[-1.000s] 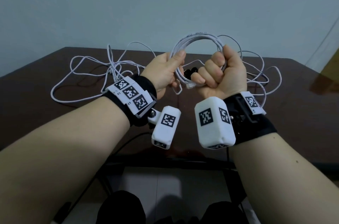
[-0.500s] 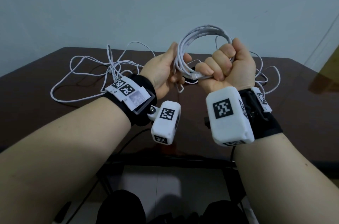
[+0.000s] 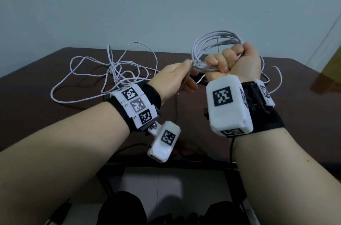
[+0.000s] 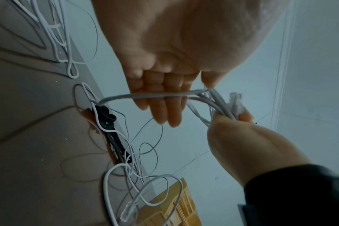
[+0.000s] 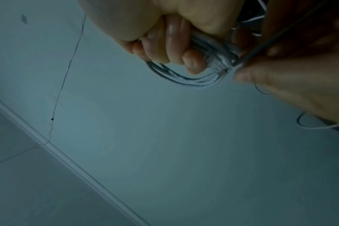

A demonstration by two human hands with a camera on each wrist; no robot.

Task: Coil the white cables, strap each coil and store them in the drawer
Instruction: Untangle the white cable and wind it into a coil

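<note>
My right hand (image 3: 232, 62) is a fist around a coil of white cable (image 3: 208, 38), raised above the dark table (image 3: 55, 114). The loops (image 5: 184, 79) stick out past its fingers, and a clear plug (image 4: 235, 104) sits at the fist (image 4: 242, 145). My left hand (image 3: 175, 75) is just left of the fist; a loose strand of that cable (image 4: 159, 95) runs across its straight fingers (image 4: 164, 110) under the thumb. More white cable (image 3: 110, 70) lies tangled on the table's far left. Black straps (image 4: 106, 116) lie on the table beyond the hands.
Thin white cable loops (image 3: 275, 77) also lie on the table behind my right wrist, one ending in a clear plug (image 4: 128, 212). A yellow wooden cabinet (image 3: 332, 66) stands off the table's right end. A pale wall runs behind the table.
Both hands have risen and shifted right with the coil. My left hand has come off the coil's left side and now holds only the loose strand beside the fist.
</note>
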